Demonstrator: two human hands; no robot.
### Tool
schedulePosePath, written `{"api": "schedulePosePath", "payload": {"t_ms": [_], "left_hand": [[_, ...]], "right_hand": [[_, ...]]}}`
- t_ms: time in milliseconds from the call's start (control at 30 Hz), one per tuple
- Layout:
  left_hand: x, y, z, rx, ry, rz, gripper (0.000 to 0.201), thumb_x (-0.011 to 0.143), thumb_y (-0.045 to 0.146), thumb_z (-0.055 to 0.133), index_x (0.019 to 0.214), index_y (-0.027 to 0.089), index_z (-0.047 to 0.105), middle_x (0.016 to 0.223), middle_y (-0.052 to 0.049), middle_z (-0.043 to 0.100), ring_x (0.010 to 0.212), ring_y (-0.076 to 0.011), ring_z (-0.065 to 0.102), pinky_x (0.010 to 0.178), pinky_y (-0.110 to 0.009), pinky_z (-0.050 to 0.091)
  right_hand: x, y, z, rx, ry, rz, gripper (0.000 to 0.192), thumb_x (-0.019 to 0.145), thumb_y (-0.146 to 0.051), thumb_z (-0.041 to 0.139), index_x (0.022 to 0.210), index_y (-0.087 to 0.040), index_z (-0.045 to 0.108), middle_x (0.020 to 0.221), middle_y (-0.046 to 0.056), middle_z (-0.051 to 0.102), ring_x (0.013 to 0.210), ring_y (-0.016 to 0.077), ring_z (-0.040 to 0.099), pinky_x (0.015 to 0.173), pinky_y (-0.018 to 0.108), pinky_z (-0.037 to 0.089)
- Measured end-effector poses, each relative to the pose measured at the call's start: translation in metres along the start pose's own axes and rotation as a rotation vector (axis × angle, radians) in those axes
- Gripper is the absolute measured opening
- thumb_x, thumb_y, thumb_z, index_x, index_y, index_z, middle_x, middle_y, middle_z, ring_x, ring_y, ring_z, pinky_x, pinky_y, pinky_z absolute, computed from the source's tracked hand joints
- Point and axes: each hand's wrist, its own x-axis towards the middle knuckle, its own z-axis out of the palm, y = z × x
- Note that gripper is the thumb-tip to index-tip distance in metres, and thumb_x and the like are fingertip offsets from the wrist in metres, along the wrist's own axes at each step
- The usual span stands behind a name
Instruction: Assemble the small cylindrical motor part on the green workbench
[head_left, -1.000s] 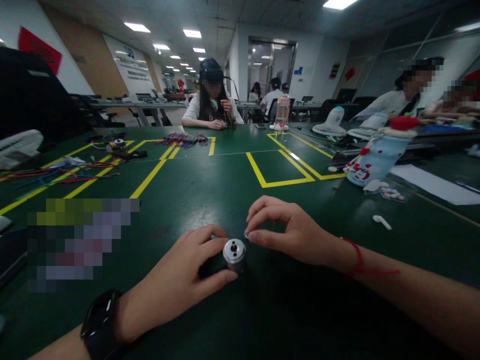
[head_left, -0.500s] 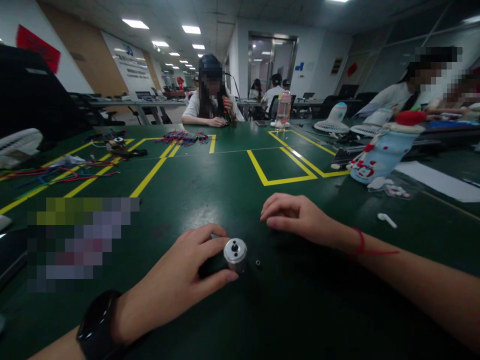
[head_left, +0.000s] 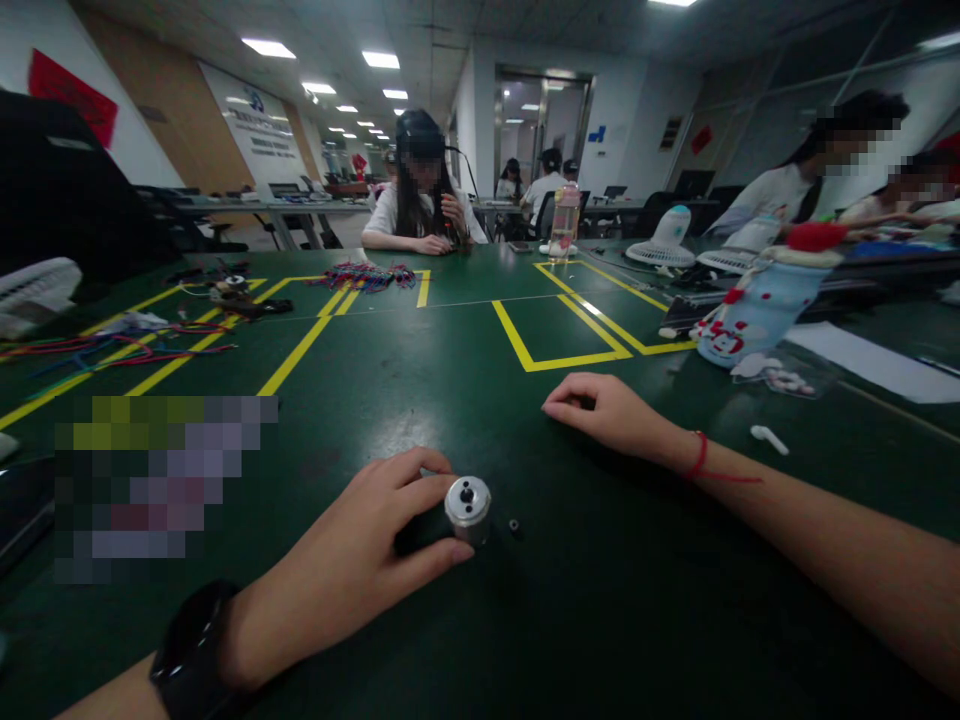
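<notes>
My left hand [head_left: 390,540] is closed around the side of a small silver cylindrical motor [head_left: 468,508], its thumb and fingers on the casing. The motor stands upright on the green table, its round end face with dark holes turned up. Just right of the motor lies a tiny dark ring-shaped part [head_left: 514,525], touched by neither hand. My right hand [head_left: 607,410] rests low over the table, farther forward and to the right, with thumb and fingertips drawn together. Whatever is between those fingertips, if anything, is hidden.
Yellow tape [head_left: 577,360] marks the table [head_left: 420,370]. Coloured wires [head_left: 367,276] lie at the back left. A blue bottle [head_left: 765,305], a small plastic bag [head_left: 780,375] and a white earbud [head_left: 769,438] are on the right. Across the table sits a person [head_left: 382,222].
My right hand has shifted forward and right, away from the motor, and its fingers have come together. My left hand keeps its hold on the motor.
</notes>
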Motion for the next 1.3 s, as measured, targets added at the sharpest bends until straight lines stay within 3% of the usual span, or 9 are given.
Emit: {"api": "schedulePosePath", "payload": {"t_ms": [133, 233, 333, 500, 767, 900, 1100, 1200, 1300], "left_hand": [[-0.002, 0.001, -0.004, 0.003, 0.008, 0.001, 0.019, 0.09, 0.037, 0.063, 0.108, 0.029, 0.06, 0.115, -0.002, 0.055, 0.104, -0.0242, 0.054, 0.09, -0.039, 0.045], [-0.003, -0.001, -0.005, 0.012, 0.008, 0.003, 0.019, 0.09, 0.036, 0.063, 0.108, 0.029, 0.061, 0.114, -0.002, 0.056, 0.104, -0.0244, 0.054, 0.09, -0.04, 0.045], [-0.006, -0.005, -0.007, 0.017, 0.007, 0.006, 0.02, 0.09, 0.037, 0.063, 0.108, 0.029, 0.061, 0.114, -0.002, 0.056, 0.104, -0.0245, 0.054, 0.09, -0.04, 0.045], [-0.013, -0.012, -0.009, 0.018, 0.017, 0.014, 0.022, 0.09, 0.038, 0.063, 0.109, 0.028, 0.06, 0.116, -0.003, 0.057, 0.104, -0.0247, 0.056, 0.09, -0.041, 0.046], [-0.016, -0.015, -0.01, 0.043, 0.066, 0.033, 0.026, 0.088, 0.038, 0.064, 0.113, 0.03, 0.061, 0.121, -0.003, 0.057, 0.107, -0.0266, 0.056, 0.092, -0.042, 0.046], [-0.013, -0.013, -0.013, 0.017, 0.022, 0.011, 0.022, 0.09, 0.039, 0.063, 0.109, 0.028, 0.061, 0.116, -0.003, 0.058, 0.104, -0.0253, 0.056, 0.09, -0.041, 0.046], [-0.004, -0.005, -0.01, 0.01, 0.018, 0.008, 0.021, 0.091, 0.039, 0.062, 0.109, 0.028, 0.062, 0.115, -0.004, 0.058, 0.102, -0.0249, 0.056, 0.088, -0.04, 0.047], [-0.004, -0.004, -0.01, 0.011, 0.023, 0.01, 0.022, 0.09, 0.039, 0.062, 0.11, 0.028, 0.062, 0.116, -0.004, 0.058, 0.103, -0.0251, 0.056, 0.089, -0.039, 0.047], [-0.005, -0.005, -0.009, 0.016, 0.026, 0.015, 0.023, 0.09, 0.039, 0.063, 0.111, 0.029, 0.062, 0.116, -0.003, 0.058, 0.103, -0.0249, 0.056, 0.089, -0.039, 0.047]], "right_hand": [[-0.017, -0.037, 0.011, -0.088, -0.315, -0.278, 0.02, 0.08, -0.03, 0.07, 0.097, -0.019, 0.072, 0.098, 0.005, 0.065, 0.09, 0.0177, 0.058, 0.081, 0.033, 0.045], [-0.026, -0.054, 0.025, -0.121, -0.39, -0.4, 0.023, 0.076, -0.033, 0.076, 0.096, -0.023, 0.072, 0.107, 0.005, 0.063, 0.101, 0.02, 0.055, 0.091, 0.037, 0.042], [-0.028, -0.065, 0.038, -0.064, -0.321, -0.406, 0.012, 0.08, -0.029, 0.073, 0.09, -0.022, 0.072, 0.106, 0.004, 0.062, 0.1, 0.0185, 0.056, 0.092, 0.036, 0.042], [-0.021, -0.085, 0.054, 0.092, -0.039, -0.344, 0.011, 0.083, -0.029, 0.07, 0.091, -0.021, 0.07, 0.1, 0.003, 0.06, 0.097, 0.0165, 0.057, 0.088, 0.033, 0.045], [-0.02, -0.102, 0.061, 0.085, -0.084, -0.371, 0.013, 0.083, -0.028, 0.07, 0.095, -0.023, 0.07, 0.104, 0.003, 0.062, 0.097, 0.017, 0.058, 0.088, 0.033, 0.045], [-0.008, -0.082, 0.046, 0.165, 0.047, -0.257, 0.015, 0.086, -0.032, 0.065, 0.094, -0.02, 0.069, 0.1, 0.005, 0.065, 0.093, 0.0173, 0.06, 0.081, 0.031, 0.047], [0.016, -0.004, 0.016, 0.252, 0.329, 0.128, 0.028, 0.08, -0.041, 0.064, 0.084, -0.014, 0.069, 0.075, 0.004, 0.064, 0.068, 0.015, 0.055, 0.062, 0.029, 0.045], [0.022, 0.016, 0.011, 0.278, 0.364, 0.173, 0.035, 0.083, -0.044, 0.058, 0.09, -0.012, 0.068, 0.078, 0.007, 0.065, 0.063, 0.0133, 0.054, 0.056, 0.027, 0.043], [0.022, 0.018, 0.012, 0.265, 0.343, 0.168, 0.035, 0.083, -0.046, 0.059, 0.089, -0.012, 0.068, 0.08, 0.007, 0.066, 0.064, 0.0134, 0.055, 0.058, 0.028, 0.043]]}}
